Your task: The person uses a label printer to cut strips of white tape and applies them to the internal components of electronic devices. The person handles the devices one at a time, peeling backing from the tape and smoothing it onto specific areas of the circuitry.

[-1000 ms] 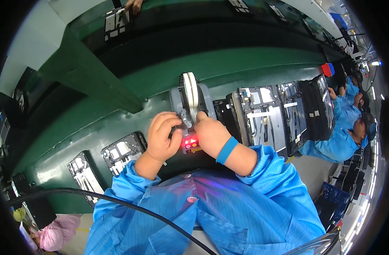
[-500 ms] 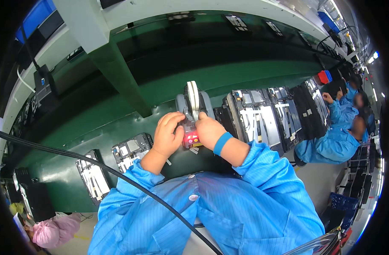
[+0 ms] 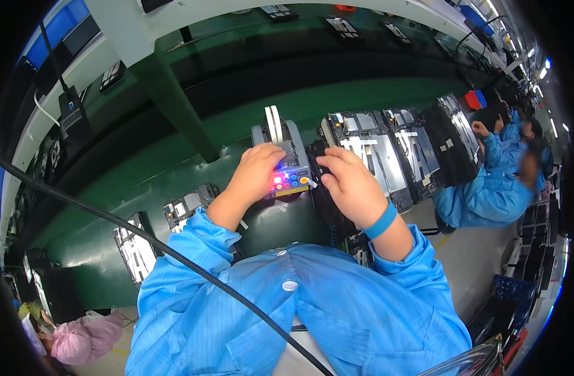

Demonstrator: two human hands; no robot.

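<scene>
While the left hand (image 3: pixel 255 172) rests curled on the grey tape dispenser (image 3: pixel 286 156), steadying matters. The right hand (image 3: pixel 349 185) hovers half-open just beside it, holding nothing I can see; a clean, straight pull seems best.

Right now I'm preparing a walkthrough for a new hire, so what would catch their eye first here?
Probably the grey tape dispenser at centre, its coloured buttons glowing, with the left hand resting on it and the right hand beside it. Next, the row of metal-backed panels on the green conveyor stretching right.

One grey tape dispenser (image 3: pixel 286 156), two hands on it, three open device chassis (image 3: pixel 368 150) to its right, two (image 3: pixel 136 250) to its left.
</scene>
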